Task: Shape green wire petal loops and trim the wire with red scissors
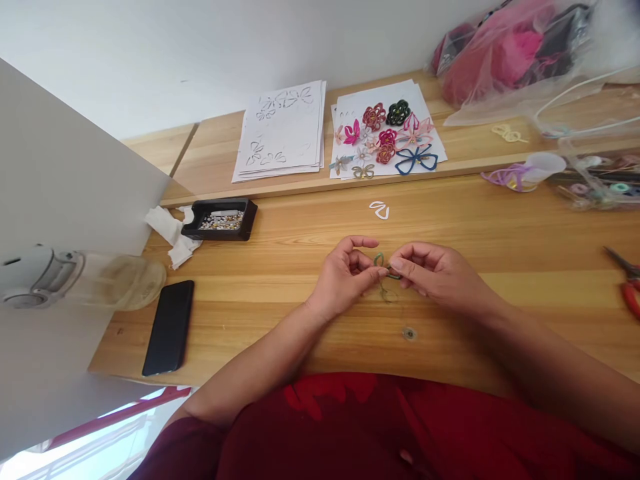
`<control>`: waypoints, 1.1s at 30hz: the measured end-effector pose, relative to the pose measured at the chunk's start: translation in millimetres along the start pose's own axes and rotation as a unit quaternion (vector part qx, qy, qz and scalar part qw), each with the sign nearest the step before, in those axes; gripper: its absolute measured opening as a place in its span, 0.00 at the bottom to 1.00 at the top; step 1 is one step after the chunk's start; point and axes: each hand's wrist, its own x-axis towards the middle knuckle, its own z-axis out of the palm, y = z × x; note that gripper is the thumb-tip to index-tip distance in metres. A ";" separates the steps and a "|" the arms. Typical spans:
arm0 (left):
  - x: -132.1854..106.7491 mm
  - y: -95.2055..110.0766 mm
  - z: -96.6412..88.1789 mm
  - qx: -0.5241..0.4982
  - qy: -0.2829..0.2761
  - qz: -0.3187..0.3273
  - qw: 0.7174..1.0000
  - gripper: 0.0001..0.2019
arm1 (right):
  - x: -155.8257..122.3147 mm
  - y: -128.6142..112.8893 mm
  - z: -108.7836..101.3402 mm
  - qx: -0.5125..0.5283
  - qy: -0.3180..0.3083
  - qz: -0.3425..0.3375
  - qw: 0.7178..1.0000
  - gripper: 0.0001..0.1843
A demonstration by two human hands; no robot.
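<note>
left hand (345, 277) pinches green paper coil (381, 261) | right hand (433, 273) pinches its other end, just above counter (500, 233) mid-front | shape looks half-formed | finished paper flowers (387, 137) on sheet behind | white loop (380, 210) lies loose

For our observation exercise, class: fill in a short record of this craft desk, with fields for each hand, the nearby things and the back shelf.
left hand: pinches one end of a green paper strip
right hand: pinches the other end of the strip
near the hands: white paper loop, small coil
left side: black phone, black tray of beads
right edge: red scissors
back shelf: paper flowers on white sheets
</note>
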 end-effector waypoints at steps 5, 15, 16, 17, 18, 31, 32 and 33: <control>-1.7 -3.9 2.8 0.050 -0.032 0.018 0.998 0.27 | -1.5 -0.9 2.3 -0.013 0.014 -0.024 1.000 0.14; -3.7 -7.3 4.4 0.079 -0.033 0.016 0.996 0.17 | -7.0 -0.9 9.9 -0.063 0.110 -0.073 0.989 0.11; -3.8 -7.4 4.2 0.073 -0.038 0.016 0.996 0.17 | -7.5 -0.2 11.1 -0.072 0.119 -0.080 0.987 0.11; -3.7 -7.4 3.7 0.065 -0.044 0.013 0.997 0.17 | -7.4 0.3 11.7 -0.074 0.122 -0.084 0.986 0.11; -3.3 -7.5 2.9 0.054 -0.050 0.010 0.997 0.17 | -6.7 0.7 11.3 -0.067 0.117 -0.083 0.987 0.12; 0.0 -7.4 -0.4 0.056 -0.067 0.003 0.996 0.18 | -1.5 -1.1 2.0 0.000 0.049 0.002 0.999 0.19; -0.4 -7.3 -0.4 0.060 -0.069 0.006 0.996 0.19 | -2.0 -0.5 2.9 -0.004 0.052 0.003 0.999 0.20; -0.8 -7.1 -0.5 0.063 -0.071 0.010 0.995 0.19 | -2.2 0.1 3.2 -0.003 0.054 0.005 0.999 0.20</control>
